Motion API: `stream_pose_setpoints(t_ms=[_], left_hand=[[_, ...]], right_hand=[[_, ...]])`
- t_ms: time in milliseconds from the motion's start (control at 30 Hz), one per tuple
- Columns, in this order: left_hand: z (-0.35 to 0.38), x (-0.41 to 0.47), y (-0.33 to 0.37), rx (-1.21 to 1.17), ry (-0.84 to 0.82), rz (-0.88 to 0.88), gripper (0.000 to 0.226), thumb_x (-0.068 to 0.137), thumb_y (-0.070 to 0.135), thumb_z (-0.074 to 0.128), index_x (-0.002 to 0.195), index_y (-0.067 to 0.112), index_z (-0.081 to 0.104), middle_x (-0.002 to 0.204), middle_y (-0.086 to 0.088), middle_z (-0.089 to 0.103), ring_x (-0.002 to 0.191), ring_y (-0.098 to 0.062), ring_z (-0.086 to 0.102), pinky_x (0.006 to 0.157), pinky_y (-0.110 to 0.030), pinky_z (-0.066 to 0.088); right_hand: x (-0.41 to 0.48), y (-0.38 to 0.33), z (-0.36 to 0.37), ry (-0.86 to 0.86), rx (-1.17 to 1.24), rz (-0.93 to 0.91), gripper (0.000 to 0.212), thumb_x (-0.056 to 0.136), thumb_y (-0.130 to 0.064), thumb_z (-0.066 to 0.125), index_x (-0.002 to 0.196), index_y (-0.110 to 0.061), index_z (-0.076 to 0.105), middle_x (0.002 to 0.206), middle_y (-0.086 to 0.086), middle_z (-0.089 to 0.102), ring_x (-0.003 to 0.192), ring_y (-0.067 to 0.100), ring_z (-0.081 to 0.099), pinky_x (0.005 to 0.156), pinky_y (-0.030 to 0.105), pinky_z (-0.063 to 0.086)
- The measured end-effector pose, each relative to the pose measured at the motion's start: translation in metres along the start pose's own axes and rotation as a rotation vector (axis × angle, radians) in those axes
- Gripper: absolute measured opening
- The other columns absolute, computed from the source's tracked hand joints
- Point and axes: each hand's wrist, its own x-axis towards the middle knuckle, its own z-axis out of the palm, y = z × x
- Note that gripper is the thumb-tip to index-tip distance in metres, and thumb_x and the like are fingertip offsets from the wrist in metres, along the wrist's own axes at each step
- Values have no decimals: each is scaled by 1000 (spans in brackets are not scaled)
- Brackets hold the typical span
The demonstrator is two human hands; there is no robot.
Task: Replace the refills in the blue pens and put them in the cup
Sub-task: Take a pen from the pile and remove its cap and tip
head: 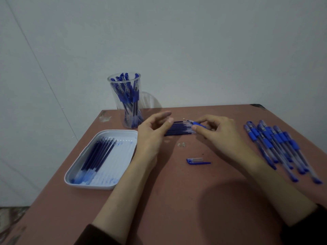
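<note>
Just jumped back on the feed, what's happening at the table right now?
The person's right hand pinches a blue pen over a row of loose refills on the table. The left hand hovers open beside them, holding nothing. A blue cap lies nearer the person. The clear cup at the back already holds several pens, a pile of pens lies on the right, and the white tray on the left holds more refills.
</note>
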Motion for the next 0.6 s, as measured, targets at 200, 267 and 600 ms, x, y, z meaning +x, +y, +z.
stream_pose_setpoints(t_ms=[200,267,600], left_hand=[[0,-3,-8,395,-272,-8,33,76,2,75,89,30,67,76,4,74,70,-6,67,74,-23,52],[0,-5,-11,468,-371,-51,35,74,3,76,93,31,66,82,1,75,79,-8,70,85,-30,52],[-2,-6,-10,574,-464,-78,39,72,-1,76,97,27,66,87,2,75,81,-3,69,82,-24,48]], right_hand=[[2,4,-8,70,-44,31,8,82,-31,70,83,-23,72,68,21,60,64,31,53,58,30,40],[2,4,-8,55,-49,35,9,82,-32,70,82,-23,71,67,20,59,59,23,49,57,29,37],[0,0,-6,-17,-143,0,5,83,-30,69,78,-30,68,63,16,61,55,19,49,49,18,32]])
